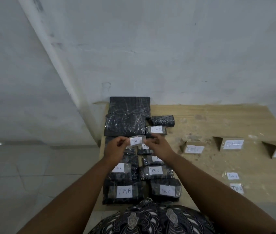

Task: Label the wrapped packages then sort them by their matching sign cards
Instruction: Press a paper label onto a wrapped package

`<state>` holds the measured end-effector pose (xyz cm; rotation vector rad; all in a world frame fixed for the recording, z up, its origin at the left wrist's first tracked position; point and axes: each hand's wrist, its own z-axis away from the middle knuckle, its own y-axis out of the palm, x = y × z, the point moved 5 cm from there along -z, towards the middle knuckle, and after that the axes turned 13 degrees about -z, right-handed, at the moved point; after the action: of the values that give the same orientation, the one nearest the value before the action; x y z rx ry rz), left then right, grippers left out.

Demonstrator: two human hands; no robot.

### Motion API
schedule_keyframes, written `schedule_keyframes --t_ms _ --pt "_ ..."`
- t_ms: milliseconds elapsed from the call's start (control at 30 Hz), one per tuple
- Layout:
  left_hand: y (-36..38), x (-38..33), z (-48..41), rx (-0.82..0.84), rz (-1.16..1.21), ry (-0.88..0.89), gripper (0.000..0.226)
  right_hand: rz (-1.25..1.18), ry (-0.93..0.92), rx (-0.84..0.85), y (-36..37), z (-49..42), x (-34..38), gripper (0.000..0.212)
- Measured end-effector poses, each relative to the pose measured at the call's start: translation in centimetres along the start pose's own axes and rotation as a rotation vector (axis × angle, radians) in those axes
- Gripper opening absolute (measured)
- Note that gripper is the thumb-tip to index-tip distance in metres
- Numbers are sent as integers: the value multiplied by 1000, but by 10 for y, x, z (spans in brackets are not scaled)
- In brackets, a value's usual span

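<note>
Above the wrapped packages (125, 125) on the wooden table (218, 119), left hand (115, 149) and right hand (159, 146) each pinch an end of the "TIM A" label (137, 141).

dim, flat, bluish-grey light, source not visible. shadows soft, darkest inside the folded sign cards (231, 144). glare washes out the writing on the two right-hand cards. wide-angle distortion: wall corner (49, 48) leans, forearms (76, 188) stretch toward the lower edges. overall soft focus; centre label (137, 141) legible, distant writing blurred.
</note>
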<state>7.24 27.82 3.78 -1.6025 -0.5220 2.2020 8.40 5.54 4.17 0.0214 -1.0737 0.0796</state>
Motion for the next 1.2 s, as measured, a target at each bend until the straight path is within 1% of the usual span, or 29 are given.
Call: schedule_keyframes --t_ms 33,167,200,367,533,600,633,767,867,1033,1200 --pt "-3 2 -2 9 13 -4 10 -22 22 -5 4 -3 -1 69" --pt "-16 0 -13 -19 23 2 11 -70 48 -36 11 -19 9 22" --pt "-20 0 -16 -36 23 -7 11 -66 44 -35 12 -25 13 17" --pt "-36 10 -38 -96 -32 -52 11 -10 10 -63 23 -61 28 8" --pt "-46 20 -75 -182 -53 -180 18 146 -12 -47 30 -100 34 6" --pt "-45 23 -94 -211 -87 -203 7 185 -10 -36 29 -116 37 10" --pt "-44 22 -100 -216 -107 -197 3 193 -8 -38 28 -120 37 12" --pt "-34 20 -125 -212 -159 -200 3 190 23 -87 21 -145 28 12" --pt "-29 24 -141 -226 -180 -210 1 211 39 -111 21 -160 25 9" --pt "-31 37 -160 -256 -231 -226 2 309 23 -95 28 -175 23 8" --pt "-30 46 -169 -252 -283 -188 1 385 18 -100 37 -185 20 10"
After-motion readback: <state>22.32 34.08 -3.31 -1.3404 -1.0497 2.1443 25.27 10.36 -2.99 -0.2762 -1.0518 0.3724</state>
